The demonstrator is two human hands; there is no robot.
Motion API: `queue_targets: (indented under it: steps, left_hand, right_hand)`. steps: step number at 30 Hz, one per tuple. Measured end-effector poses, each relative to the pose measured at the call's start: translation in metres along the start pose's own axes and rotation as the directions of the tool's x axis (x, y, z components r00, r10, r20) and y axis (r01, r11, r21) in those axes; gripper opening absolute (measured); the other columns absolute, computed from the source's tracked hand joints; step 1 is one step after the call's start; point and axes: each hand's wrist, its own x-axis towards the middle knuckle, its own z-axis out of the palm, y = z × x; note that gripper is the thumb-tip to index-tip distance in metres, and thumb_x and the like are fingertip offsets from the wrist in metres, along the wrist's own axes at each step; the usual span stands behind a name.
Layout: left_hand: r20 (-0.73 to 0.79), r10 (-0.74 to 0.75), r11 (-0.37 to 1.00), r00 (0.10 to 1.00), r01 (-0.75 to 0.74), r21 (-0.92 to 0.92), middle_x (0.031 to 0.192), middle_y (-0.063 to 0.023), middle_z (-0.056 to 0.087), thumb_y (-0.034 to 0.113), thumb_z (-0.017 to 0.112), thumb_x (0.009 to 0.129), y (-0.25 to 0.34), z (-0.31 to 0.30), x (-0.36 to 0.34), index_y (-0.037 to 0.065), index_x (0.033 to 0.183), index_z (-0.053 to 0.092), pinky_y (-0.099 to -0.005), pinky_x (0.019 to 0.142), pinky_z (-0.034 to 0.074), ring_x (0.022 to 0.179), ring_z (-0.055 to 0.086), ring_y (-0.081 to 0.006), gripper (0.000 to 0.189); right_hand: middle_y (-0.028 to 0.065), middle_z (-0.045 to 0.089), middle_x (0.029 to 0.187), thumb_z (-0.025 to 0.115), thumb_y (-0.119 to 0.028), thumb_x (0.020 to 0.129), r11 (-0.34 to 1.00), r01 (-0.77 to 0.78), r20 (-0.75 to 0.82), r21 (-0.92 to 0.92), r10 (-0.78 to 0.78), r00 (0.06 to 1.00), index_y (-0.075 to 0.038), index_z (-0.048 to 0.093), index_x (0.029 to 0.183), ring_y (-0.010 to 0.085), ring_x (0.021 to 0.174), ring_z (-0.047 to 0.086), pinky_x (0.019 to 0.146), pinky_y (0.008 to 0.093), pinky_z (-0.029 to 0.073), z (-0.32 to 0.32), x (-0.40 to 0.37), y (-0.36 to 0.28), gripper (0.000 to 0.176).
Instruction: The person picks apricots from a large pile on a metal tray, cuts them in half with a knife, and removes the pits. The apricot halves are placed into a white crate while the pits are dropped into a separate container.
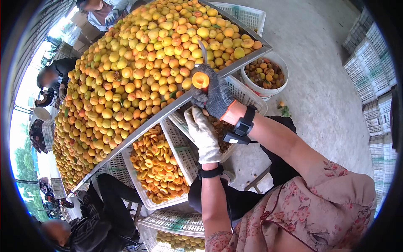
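My right hand [218, 94], in a dark grey knitted glove, is closed at the metal edge of the fruit table [138, 129]. From its grip sticks up a small curved knife [203, 51], and an apricot half [200, 80] shows its orange cut face there. Just below, my left hand [203, 134] wears a white glove, fingers bent together; anything inside them is hidden. Whole apricots [130, 84] cover the table in a large heap. Beneath its edge, a white crate [178, 145] holds cut apricot halves [157, 168]. Behind my hands, another crate [247, 94] is partly covered.
A white bucket [282, 69] with darker fruit stands right of the table corner. Crates are stacked [371, 63] along the right side. Below is a crate [172, 222] of whole fruit. Another person [109, 210] sits at lower left, with other people along the table's far side.
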Motion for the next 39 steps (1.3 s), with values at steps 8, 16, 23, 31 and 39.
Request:
queue_targets:
  steps: [8, 16, 23, 31, 39]
  left_hand:
    - [0.195, -0.15, 0.976, 0.969, 0.176, -0.125, 0.088, -0.0045, 0.055, 0.016, 0.048, 0.093, 0.001, -0.03, 0.012, 0.008, 0.13, 0.041, -0.0261, 0.061, 0.048, 0.069, 0.056, -0.0133, 0.038]
    - [0.191, -0.211, 0.97, 0.959, 0.23, -0.082, 0.08, -0.0017, 0.06, 0.014, 0.057, 0.091, 0.007, -0.058, 0.004, 0.006, 0.095, 0.057, -0.0216, 0.057, 0.046, 0.064, 0.055, -0.0095, 0.009]
    - [-0.244, 0.012, 0.979, 0.97, 0.039, 0.202, 0.099, -0.0101, 0.061, 0.012, 0.06, 0.089, 0.018, -0.138, 0.03, 0.001, 0.108, 0.054, -0.0244, 0.068, 0.047, 0.078, 0.057, -0.0132, 0.023]
    - [-0.326, 0.092, 0.959, 0.941, 0.004, 0.283, 0.13, -0.0155, 0.048, 0.017, 0.061, 0.088, 0.019, -0.137, 0.041, 0.001, 0.128, 0.048, -0.0303, 0.086, 0.046, 0.105, 0.054, -0.0199, 0.045]
    - [0.131, -0.156, 0.844, 0.979, 0.201, -0.497, 0.119, -0.0137, 0.055, 0.034, 0.043, 0.098, 0.008, -0.098, 0.032, 0.004, 0.127, 0.047, -0.0393, 0.092, 0.045, 0.107, 0.055, -0.0253, 0.043]
  right_hand:
    - [0.0018, 0.061, 0.075, 0.065, -0.033, 0.087, 0.222, 0.448, 0.447, -0.866, -0.057, 0.893, -0.006, 0.064, 0.092, 0.0101, 0.07, 0.053, 0.065, 0.0285, 0.044, -0.038, 0.024, -0.004, 0.028]
    - [0.0056, 0.058, 0.074, 0.064, -0.033, 0.088, 0.43, 0.298, 0.36, -0.852, 0.07, 0.93, -0.004, 0.058, 0.089, 0.0147, 0.07, 0.05, 0.067, 0.0322, 0.043, -0.071, 0.012, 0.043, 0.03]
    - [0.0084, 0.06, 0.069, 0.067, -0.03, 0.081, 0.108, 0.361, 0.359, -0.926, -0.043, 0.932, -0.007, 0.06, 0.087, 0.0186, 0.067, 0.06, 0.063, 0.0328, 0.048, -0.02, 0.013, -0.007, 0.025]
    - [0.0193, 0.066, 0.092, 0.062, -0.027, 0.077, -0.74, 0.2, 0.278, -0.643, 0.018, 0.961, -0.007, 0.065, 0.102, 0.0366, 0.084, 0.064, 0.075, 0.046, 0.05, -0.01, 0.107, -0.003, 0.031]
    - [0.0031, 0.064, 0.073, 0.074, -0.011, 0.071, 0.289, 0.078, 0.154, -0.954, 0.251, 0.956, -0.007, 0.065, 0.108, 0.01, 0.063, 0.059, 0.056, 0.0236, 0.046, 0.006, 0.081, -0.022, 0.038]
